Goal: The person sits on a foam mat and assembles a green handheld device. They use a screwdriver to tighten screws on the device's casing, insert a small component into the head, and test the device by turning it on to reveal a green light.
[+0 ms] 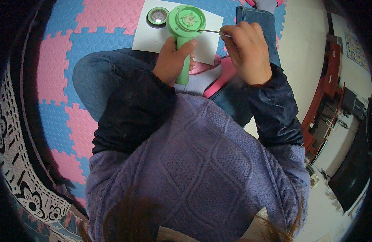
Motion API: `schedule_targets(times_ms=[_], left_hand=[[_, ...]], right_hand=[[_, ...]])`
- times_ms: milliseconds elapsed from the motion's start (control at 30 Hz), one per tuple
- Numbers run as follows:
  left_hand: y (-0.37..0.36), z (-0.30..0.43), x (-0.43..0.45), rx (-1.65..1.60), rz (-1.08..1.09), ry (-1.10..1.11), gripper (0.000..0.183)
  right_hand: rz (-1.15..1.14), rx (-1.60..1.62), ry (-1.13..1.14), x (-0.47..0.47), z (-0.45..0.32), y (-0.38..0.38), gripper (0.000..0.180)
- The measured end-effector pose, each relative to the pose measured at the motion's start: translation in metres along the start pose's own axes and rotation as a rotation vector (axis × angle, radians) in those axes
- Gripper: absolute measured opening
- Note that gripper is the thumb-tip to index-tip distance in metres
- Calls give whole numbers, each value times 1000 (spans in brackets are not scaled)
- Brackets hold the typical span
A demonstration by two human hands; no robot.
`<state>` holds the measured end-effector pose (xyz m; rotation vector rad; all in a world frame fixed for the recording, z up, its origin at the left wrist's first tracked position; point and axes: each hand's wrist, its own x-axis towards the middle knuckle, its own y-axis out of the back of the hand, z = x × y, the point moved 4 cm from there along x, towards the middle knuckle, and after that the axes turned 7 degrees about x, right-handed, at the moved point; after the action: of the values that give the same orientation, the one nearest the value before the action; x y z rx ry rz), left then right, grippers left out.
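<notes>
My left hand [174, 59] grips the handle of a light-green lint shaver [182, 40], its round head pointing away from me. The head is uncovered, showing a pale bladed piece [190, 19] inside the circular cup. Small screws or screw holes dot the rim around it. In my right hand [249, 50], thumb and fingers pinch a thin screwdriver [210, 31]. Its metal shaft points left, and the tip meets the lower right edge of the head. Left of the shaver lies a green-rimmed round mesh cover [158, 16] on a white sheet of paper [208, 54].
Pink and blue foam mat tiles [104, 16] cover the floor under my crossed legs in jeans [95, 74]. A pink slipper [223, 74] shows beneath my arms. Pale floor [298, 39] and reddish wooden furniture [331, 69] with cables lie to the right. Patterned fabric [25, 181] hangs at left.
</notes>
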<state>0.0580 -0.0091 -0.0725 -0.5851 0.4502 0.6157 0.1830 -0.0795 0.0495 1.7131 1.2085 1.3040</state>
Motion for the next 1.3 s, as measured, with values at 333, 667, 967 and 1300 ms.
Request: schedule_targets(times_ms=[333, 667, 967, 1300], left_hand=[[0, 2, -1, 21, 4, -6, 30], [4, -3, 3, 129, 67, -89, 36], [5, -4, 7, 157, 39, -161, 37], [5, -8, 9, 139, 27, -104, 35]], right_hand=[[-39, -19, -11, -1, 2, -2, 18], [-98, -17, -36, 1, 3, -2, 15], [-143, 50, -130, 0, 17, -3, 10], [-146, -125, 3, 2, 8, -14, 9]])
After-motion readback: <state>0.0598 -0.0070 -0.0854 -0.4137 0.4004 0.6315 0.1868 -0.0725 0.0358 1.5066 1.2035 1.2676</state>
